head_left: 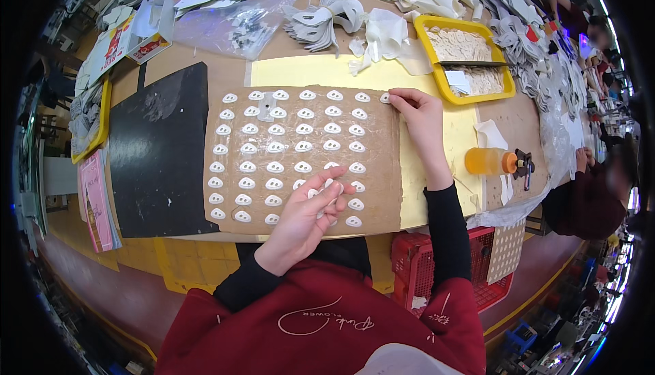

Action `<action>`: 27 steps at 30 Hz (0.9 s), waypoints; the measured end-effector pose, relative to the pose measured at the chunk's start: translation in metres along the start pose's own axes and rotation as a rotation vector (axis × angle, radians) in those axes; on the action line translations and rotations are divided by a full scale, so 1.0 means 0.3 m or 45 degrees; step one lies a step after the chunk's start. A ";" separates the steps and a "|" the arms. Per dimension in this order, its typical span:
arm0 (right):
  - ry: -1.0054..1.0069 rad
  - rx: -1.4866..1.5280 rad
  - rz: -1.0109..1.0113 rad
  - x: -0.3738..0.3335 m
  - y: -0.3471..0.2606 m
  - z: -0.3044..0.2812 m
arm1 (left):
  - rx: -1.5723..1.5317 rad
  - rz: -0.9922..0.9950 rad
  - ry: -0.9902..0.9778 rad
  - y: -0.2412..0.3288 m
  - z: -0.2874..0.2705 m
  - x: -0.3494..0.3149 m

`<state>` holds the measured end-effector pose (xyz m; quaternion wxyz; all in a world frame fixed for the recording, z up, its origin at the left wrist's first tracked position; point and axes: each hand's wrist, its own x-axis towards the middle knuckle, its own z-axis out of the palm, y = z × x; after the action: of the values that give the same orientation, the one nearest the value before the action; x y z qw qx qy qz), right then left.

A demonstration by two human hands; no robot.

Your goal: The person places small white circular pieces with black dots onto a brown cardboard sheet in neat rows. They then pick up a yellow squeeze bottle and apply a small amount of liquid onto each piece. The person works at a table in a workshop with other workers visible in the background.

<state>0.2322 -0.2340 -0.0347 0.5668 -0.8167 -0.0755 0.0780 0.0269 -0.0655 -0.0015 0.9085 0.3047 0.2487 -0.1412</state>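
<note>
The left hand (307,215) rests on the brown cardboard sheet (382,170) w/ a small bunch of white oval pieces (326,189) pinched in its fingers. The right hand (417,112) reaches to the sheet's far right corner & nips one white oval piece (385,98) between thumb & finger, right at the edge.

That edge piece could slip off the sheet, I think, as it sits so near the rim. The left bunch could spill if the fingers loosen.

On the sheet: approx. 45 ovals in 6 columns. Beyond, on the bench: 1 yellow plastic tray (506,85), 1 orange glue bottle (489,161), 1 black mat (160,157).
</note>
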 end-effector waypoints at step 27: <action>-0.661 0.195 -0.272 -0.406 -0.223 0.029 | 0.559 0.313 0.060 -0.016 -0.012 -0.025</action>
<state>0.1090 -0.2287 0.0300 0.5936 -0.7116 -0.2974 0.2296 0.0175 -0.0663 -0.0022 0.8250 0.5258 0.1941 -0.0730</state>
